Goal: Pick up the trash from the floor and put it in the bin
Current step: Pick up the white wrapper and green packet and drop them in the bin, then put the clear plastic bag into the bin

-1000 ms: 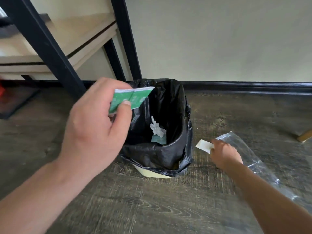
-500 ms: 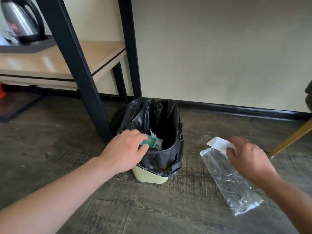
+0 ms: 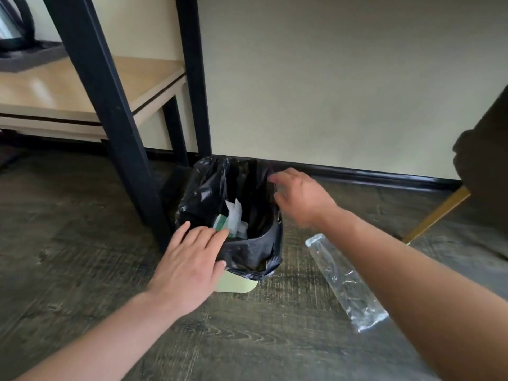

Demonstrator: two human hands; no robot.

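Observation:
A small pale green bin [image 3: 236,284] lined with a black bag [image 3: 248,254] stands on the dark wood floor by the wall. Inside lie a green packet [image 3: 220,222] and white crumpled paper [image 3: 235,214]. My left hand [image 3: 187,266] rests flat at the bin's near left rim, fingers apart, holding nothing. My right hand [image 3: 298,198] hovers over the bin's far right rim, fingers loosely spread and empty. A clear plastic wrapper [image 3: 343,280] lies on the floor to the right of the bin, under my right forearm.
A black table leg [image 3: 110,111] stands just left of the bin, with a pale wooden shelf [image 3: 90,86] behind it. A dark chair with a golden leg [image 3: 437,215] is at the right edge. A black baseboard [image 3: 371,174] runs along the wall.
My left hand let the green packet drop into the bin and now lies open. My right hand moved from the floor to above the bin, and the white paper it held is gone.

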